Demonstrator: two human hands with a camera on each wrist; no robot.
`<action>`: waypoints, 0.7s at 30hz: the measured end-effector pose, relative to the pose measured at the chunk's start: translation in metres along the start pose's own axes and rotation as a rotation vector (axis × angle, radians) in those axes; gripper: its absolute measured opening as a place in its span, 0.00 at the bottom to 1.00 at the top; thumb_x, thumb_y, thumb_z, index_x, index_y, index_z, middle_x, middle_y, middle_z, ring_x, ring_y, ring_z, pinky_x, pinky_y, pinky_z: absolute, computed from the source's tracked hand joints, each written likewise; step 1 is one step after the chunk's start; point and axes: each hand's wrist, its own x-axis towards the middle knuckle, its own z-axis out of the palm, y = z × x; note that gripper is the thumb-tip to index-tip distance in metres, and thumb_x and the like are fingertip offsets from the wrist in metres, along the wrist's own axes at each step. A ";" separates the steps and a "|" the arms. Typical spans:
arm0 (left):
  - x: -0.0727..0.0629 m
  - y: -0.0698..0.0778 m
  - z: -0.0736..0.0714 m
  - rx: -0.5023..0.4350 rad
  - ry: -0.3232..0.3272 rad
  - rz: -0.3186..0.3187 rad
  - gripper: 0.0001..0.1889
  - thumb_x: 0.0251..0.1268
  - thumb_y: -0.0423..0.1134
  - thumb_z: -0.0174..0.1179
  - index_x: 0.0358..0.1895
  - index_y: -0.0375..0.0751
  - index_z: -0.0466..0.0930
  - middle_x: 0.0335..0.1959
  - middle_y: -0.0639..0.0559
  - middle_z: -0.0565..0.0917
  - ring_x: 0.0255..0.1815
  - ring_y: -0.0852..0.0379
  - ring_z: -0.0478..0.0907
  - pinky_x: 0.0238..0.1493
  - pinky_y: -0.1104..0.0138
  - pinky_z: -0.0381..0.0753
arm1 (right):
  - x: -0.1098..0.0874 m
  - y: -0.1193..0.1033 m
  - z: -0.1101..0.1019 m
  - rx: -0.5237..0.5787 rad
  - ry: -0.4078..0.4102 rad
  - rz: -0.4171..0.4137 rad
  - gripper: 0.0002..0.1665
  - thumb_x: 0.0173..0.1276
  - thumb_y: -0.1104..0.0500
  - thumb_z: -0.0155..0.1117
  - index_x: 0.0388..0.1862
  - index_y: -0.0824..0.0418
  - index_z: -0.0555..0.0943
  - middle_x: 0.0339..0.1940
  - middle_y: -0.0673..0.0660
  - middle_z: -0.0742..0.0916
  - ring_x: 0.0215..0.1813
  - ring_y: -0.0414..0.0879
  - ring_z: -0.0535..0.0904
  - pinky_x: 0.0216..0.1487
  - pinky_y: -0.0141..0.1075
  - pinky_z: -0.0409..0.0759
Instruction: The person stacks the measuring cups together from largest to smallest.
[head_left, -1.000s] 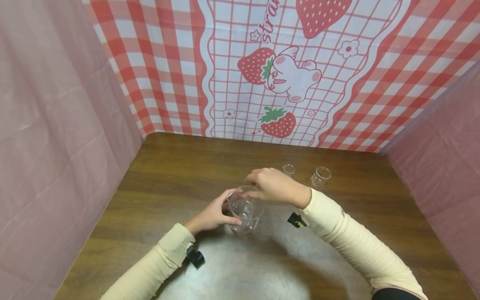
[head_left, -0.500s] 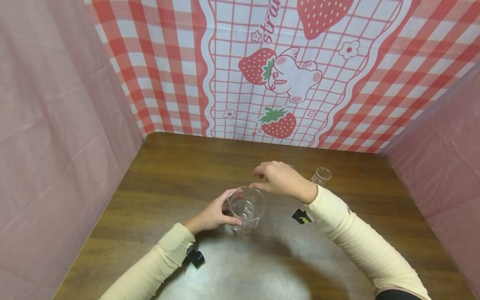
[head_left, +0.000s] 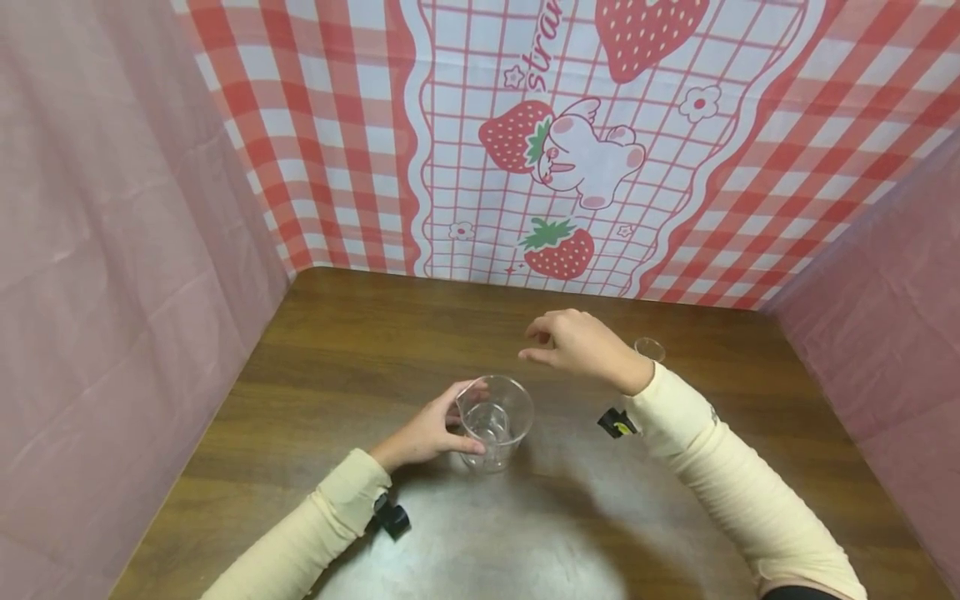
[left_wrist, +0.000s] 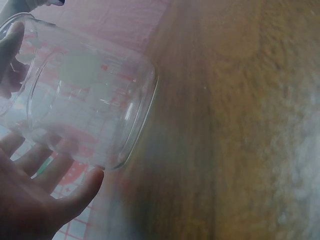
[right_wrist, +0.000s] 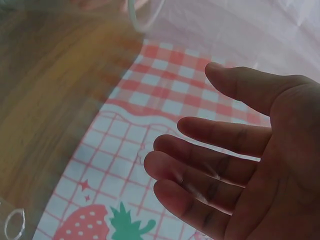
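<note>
A large clear glass beaker (head_left: 517, 429) stands on the table in the head view. Inside it sits a smaller beaker (head_left: 489, 421), whose nested outline also shows in the left wrist view. My left hand (head_left: 427, 429) grips the large beaker from its left side, thumb in front and fingers behind. Up and to the right of that beaker hovers my right hand (head_left: 581, 343), fingers loosely bent and holding nothing; in the right wrist view the palm (right_wrist: 290, 165) faces the camera. Behind my right wrist, a small beaker (head_left: 649, 347) shows only its upper part.
The wooden table (head_left: 360, 333) ends at a red-and-white checked cloth (head_left: 337, 167) at the back. Pink curtains (head_left: 135, 250) close off both sides. A glass rim (right_wrist: 15, 223) shows at the lower left of the right wrist view. A black camera (head_left: 392, 517) sits at the left wrist.
My right hand has come out of the large beaker's mouth and moved up and right, now covering the smallest beaker. The left hand keeps its grip in place.
</note>
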 end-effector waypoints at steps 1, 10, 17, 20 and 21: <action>0.000 0.000 0.000 -0.001 -0.001 0.000 0.48 0.47 0.39 0.76 0.72 0.38 0.58 0.70 0.38 0.68 0.70 0.39 0.68 0.65 0.45 0.75 | 0.000 0.002 -0.002 0.004 0.002 0.007 0.20 0.62 0.48 0.70 0.43 0.63 0.85 0.35 0.56 0.89 0.37 0.46 0.85 0.41 0.43 0.85; 0.000 0.000 0.000 0.005 0.005 0.010 0.47 0.48 0.37 0.75 0.72 0.37 0.58 0.70 0.37 0.68 0.69 0.39 0.68 0.64 0.45 0.75 | -0.001 0.021 -0.010 -0.012 -0.020 0.073 0.21 0.65 0.48 0.68 0.45 0.64 0.85 0.35 0.56 0.89 0.36 0.45 0.84 0.41 0.44 0.85; -0.001 0.002 0.000 0.009 0.005 0.002 0.47 0.47 0.37 0.75 0.72 0.38 0.58 0.70 0.37 0.68 0.69 0.39 0.68 0.65 0.45 0.75 | -0.002 0.031 -0.011 -0.013 -0.017 0.099 0.19 0.64 0.49 0.68 0.42 0.64 0.85 0.34 0.55 0.90 0.36 0.47 0.85 0.42 0.47 0.85; -0.001 0.001 0.000 0.007 0.005 0.004 0.47 0.47 0.35 0.75 0.72 0.37 0.58 0.70 0.36 0.69 0.69 0.38 0.69 0.65 0.45 0.75 | -0.002 0.034 -0.012 -0.011 -0.020 0.117 0.19 0.65 0.48 0.67 0.42 0.62 0.86 0.34 0.54 0.90 0.37 0.47 0.85 0.43 0.46 0.85; -0.001 0.001 0.000 0.004 0.006 0.003 0.47 0.47 0.35 0.75 0.72 0.37 0.58 0.69 0.36 0.69 0.69 0.38 0.69 0.65 0.45 0.75 | -0.003 0.034 -0.012 -0.012 -0.019 0.121 0.18 0.64 0.48 0.67 0.42 0.62 0.86 0.34 0.54 0.90 0.37 0.47 0.85 0.43 0.46 0.85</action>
